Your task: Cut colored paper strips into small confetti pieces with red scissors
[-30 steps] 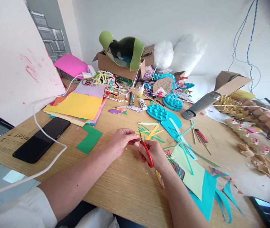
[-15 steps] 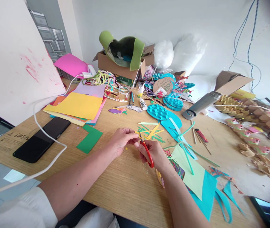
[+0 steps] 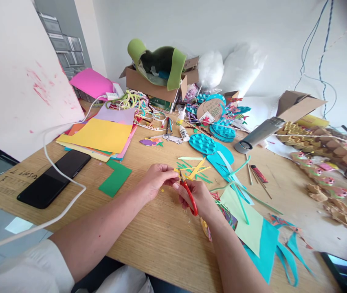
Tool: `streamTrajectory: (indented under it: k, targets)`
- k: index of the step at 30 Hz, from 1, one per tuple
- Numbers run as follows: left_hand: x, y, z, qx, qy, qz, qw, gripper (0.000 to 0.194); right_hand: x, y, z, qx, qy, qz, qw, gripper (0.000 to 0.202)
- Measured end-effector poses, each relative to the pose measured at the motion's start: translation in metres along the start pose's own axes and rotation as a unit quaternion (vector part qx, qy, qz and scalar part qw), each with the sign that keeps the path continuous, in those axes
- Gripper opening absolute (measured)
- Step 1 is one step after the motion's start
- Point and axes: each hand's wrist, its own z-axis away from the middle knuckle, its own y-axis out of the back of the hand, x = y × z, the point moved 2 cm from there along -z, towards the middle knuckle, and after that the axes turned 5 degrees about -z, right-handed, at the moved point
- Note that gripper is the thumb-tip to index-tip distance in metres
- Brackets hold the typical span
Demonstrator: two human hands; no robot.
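Over the middle of the wooden table, my right hand (image 3: 196,197) grips red-handled scissors (image 3: 192,201), their blades pointing up and to the left. My left hand (image 3: 158,181) is closed in a pinch on a small yellow paper strip (image 3: 176,170), right at the scissor blades. Much of that strip is hidden by my fingers. Just beyond my hands lie loose yellow strips (image 3: 198,167) crossing thin green strips (image 3: 204,178). A green paper piece (image 3: 117,178) with a notched edge rests flat to the left of my left hand.
Stacked coloured sheets (image 3: 103,134) and a black phone (image 3: 54,179) lie at left, a white cable (image 3: 66,183) running across the phone. Glue bottles (image 3: 184,133) and blue egg-carton pieces (image 3: 203,144) are behind my hands. A metal flask (image 3: 260,133) lies at right, beyond pale green paper (image 3: 243,219).
Almost nothing differs. Both hands, the scissors and the yellow strip hold nearly the same place.
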Motion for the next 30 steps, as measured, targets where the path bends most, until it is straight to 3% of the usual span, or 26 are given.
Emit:
streamTrajectory:
  k: [9, 30]
  targets:
    - [-0.0023, 0.0008, -0.0014, 0.005, 0.006, 0.008, 1.0, 0.019, 0.0037, 0.0001, -0.0025, 0.008, 0.028, 0.023, 0.999, 0.044]
    - [-0.0012, -0.0007, 0.0012, -0.015, 0.008, 0.027, 0.999, 0.023, -0.0007, -0.0016, 0.0014, 0.046, 0.018, 0.015, 0.999, 0.048]
